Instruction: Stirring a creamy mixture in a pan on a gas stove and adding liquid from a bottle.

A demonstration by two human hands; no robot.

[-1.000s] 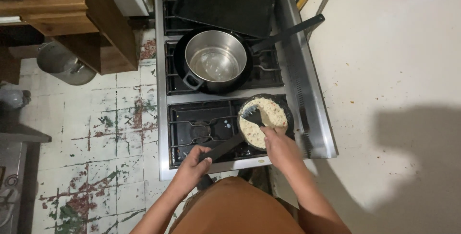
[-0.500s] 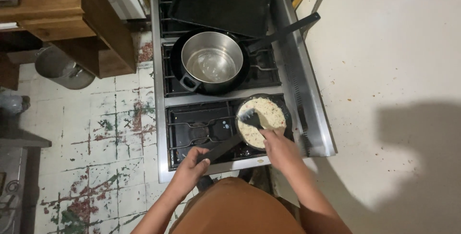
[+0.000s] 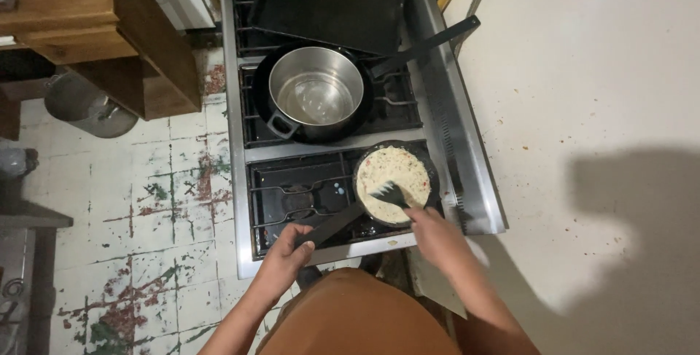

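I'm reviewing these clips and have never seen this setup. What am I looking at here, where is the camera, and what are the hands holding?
There is no machine: a person cooks with bare hands, and the camera sits on their head, looking straight down. Below is a gas stove. The left hand grips the black handle of a small frying pan on the front burner, filled with a pale, flat, egg-like food. The right hand holds a dark spatula resting on that food. Behind stands a steel pot set inside a larger dark pan, and a black tray lies at the back.
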